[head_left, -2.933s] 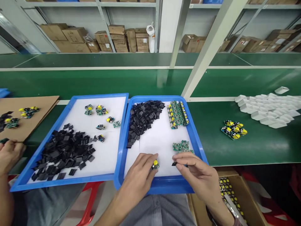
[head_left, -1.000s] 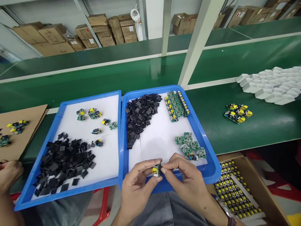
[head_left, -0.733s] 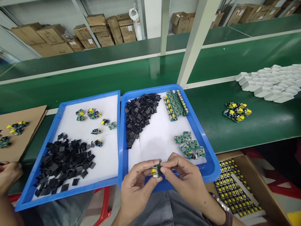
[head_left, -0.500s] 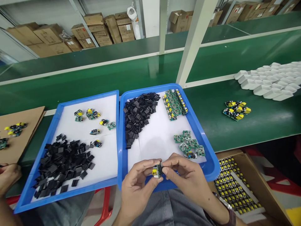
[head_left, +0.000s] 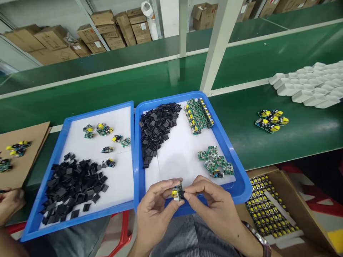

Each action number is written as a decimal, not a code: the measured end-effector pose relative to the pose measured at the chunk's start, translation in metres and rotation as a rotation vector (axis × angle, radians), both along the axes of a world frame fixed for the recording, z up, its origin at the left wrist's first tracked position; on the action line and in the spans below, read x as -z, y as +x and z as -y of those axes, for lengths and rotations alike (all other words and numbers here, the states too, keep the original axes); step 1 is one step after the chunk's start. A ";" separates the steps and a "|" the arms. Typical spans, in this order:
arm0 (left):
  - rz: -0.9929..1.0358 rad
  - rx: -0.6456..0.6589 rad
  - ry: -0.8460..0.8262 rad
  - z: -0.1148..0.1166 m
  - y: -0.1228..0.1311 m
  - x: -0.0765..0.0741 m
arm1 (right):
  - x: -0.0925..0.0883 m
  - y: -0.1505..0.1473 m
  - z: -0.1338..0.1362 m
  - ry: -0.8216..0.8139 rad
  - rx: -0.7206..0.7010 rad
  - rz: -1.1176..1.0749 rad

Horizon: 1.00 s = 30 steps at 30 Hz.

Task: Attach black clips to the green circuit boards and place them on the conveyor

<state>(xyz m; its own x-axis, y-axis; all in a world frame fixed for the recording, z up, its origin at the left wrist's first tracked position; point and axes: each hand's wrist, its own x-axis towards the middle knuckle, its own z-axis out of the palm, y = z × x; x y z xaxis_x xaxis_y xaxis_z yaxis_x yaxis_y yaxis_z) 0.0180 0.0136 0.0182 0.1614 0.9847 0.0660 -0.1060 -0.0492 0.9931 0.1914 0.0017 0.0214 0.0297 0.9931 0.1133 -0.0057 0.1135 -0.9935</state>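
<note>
My left hand (head_left: 157, 205) pinches a small circuit board (head_left: 177, 192) with a yellow component, held over the near edge of the right blue tray (head_left: 137, 142). Against the board's right side, the thumb and fingertips of my right hand (head_left: 211, 200) are closed on a small black piece (head_left: 183, 195), mostly hidden by the fingers. Inside this tray lie a heap of flat black pieces (head_left: 158, 128), a block of joined circuit boards (head_left: 198, 114) and several loose boards (head_left: 215, 160).
To the left, another blue tray (head_left: 99, 111) holds black pieces (head_left: 72, 185) and boards. A co-worker's hand (head_left: 10, 203) is at far left by cardboard (head_left: 29, 150). Boards (head_left: 272, 121) and white housings (head_left: 308, 85) lie right. A carton (head_left: 308, 200) of boards stands below. A post (head_left: 219, 43) rises behind.
The view has shifted slightly. Both hands stay together at the board, which is turned a little, and the black piece shows slightly more between my right fingertips.
</note>
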 end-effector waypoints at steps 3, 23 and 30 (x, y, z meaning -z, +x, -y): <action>-0.005 0.012 -0.012 0.002 0.000 0.002 | 0.001 -0.001 0.000 0.017 0.038 -0.013; -0.077 0.028 0.035 0.004 -0.003 0.005 | 0.005 0.000 -0.002 0.027 -0.050 0.019; -0.218 0.020 0.106 0.005 -0.002 0.006 | 0.007 0.007 -0.008 -0.059 -0.121 0.011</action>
<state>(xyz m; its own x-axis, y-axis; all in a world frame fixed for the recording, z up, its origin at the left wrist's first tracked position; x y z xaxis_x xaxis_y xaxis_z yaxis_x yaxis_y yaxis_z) 0.0158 0.0089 0.0123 0.2026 0.9705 0.1304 0.1079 -0.1545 0.9821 0.1984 0.0100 0.0144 -0.0917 0.9943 0.0542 -0.0048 0.0540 -0.9985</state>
